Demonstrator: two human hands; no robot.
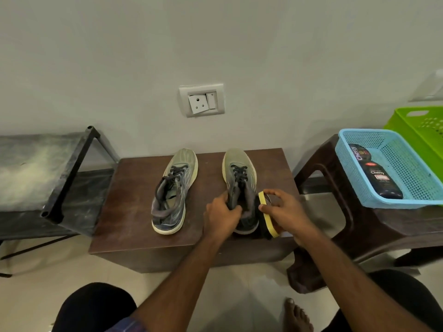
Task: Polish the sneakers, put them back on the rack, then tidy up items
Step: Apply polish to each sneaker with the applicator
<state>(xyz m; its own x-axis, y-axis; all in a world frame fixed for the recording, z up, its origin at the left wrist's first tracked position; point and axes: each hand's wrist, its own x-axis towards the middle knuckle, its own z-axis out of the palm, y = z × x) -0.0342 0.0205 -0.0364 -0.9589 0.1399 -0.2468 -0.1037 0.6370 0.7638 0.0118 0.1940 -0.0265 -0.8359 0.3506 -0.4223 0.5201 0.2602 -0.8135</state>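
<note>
Two grey-green sneakers with dark laces stand toes away from me on a low brown table [134,212]. The left sneaker [171,190] stands alone, untouched. My left hand [221,215] grips the heel collar of the right sneaker [239,178]. My right hand [286,212] holds a yellow-backed shoe brush [265,212] on edge, its dark bristles pressed against the right sneaker's outer heel side.
A black metal shoe rack [69,173] stands left of the table. On a brown plastic stool [335,188] at the right sits a blue basket [407,188] with a black polish bottle [383,183]; a green basket [422,125] stands behind it. My knees and a bare foot [297,315] are below.
</note>
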